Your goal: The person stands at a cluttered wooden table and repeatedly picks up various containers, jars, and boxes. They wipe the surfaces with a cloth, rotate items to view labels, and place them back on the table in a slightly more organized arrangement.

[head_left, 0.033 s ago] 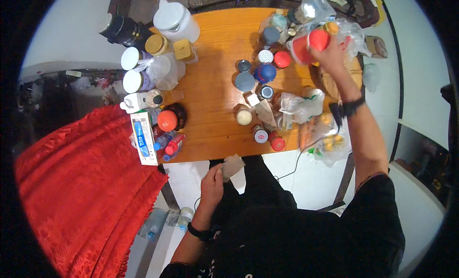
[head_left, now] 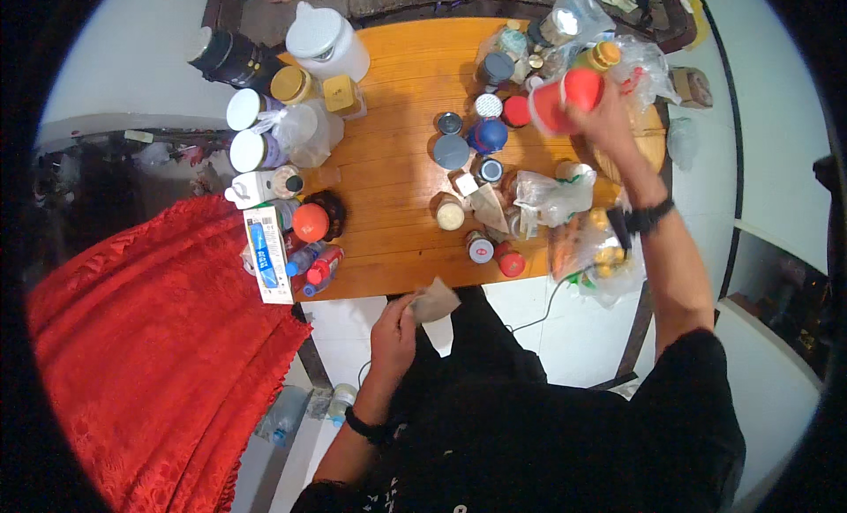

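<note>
My right hand (head_left: 595,120) is closed round a red-lidded container (head_left: 551,109) with a clear or pale rim, held tilted above the far right of the table. Under and beside it stand a red-lidded jar (head_left: 516,111) and a bottle with an orange cap (head_left: 604,54). In front of my lap, below the table's near edge, my left hand (head_left: 392,341) pinches a beige cloth or paper piece (head_left: 436,303). Its free end hangs out to the right of my fingers. What is inside the red container cannot be seen.
Jars and bottles crowd the wooden table (head_left: 388,204). On the left are a white canister (head_left: 326,41) and an upright box (head_left: 268,257). Plastic bags (head_left: 556,197) and a bag of orange fruit (head_left: 609,257) lie on the right. A red cloth (head_left: 159,372) drapes at far left.
My right hand has brought the red container slightly nearer and to the left. The beige piece in my left hand has shifted a little to the right and turned.
</note>
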The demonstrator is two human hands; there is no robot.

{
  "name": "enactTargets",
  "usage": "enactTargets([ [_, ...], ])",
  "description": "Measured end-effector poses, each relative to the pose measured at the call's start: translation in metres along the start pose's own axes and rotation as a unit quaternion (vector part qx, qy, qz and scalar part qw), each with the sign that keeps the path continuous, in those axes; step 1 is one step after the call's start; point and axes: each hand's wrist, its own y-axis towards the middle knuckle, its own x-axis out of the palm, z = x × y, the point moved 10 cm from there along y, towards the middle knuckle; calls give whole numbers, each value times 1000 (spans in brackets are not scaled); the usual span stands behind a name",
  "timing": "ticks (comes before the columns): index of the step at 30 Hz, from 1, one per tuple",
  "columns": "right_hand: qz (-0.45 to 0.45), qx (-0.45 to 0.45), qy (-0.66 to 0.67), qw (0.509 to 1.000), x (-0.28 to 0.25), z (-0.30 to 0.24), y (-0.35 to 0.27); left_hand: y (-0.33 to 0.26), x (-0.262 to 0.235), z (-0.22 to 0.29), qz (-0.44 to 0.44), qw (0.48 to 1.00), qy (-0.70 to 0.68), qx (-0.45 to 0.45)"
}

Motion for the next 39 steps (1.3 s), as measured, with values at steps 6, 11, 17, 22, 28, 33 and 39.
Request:
enactTargets([
  [6, -279, 139, 204, 928, 5, -129, -236, 1, -4, 165, 9, 954, 3, 299],
  [11, -280, 155, 343, 883, -14, -201, -316, -32, -2, 188, -84, 920, 34, 382],
  [17, -306, 74, 297, 902, -33, -272, -359, -40, -21, 160, -238, 930, -74, 271],
  [22, -362, 12, 283, 888, -62, -340, -378, -38, -55, 149, -309, 919, -122, 213],
  [28, -322, -103, 267, 903, -93, -390, -367, -58, -87, 66, -337, 892, -300, -2],
  [33, -298, -94, 279, 908, -82, -385, -357, -60, -80, 3, -310, 798, -499, -133],
  [39, -81, -61, 175, 979, -82, -362, -331, -29, -152, 52, 45, 969, -203, 133],
])
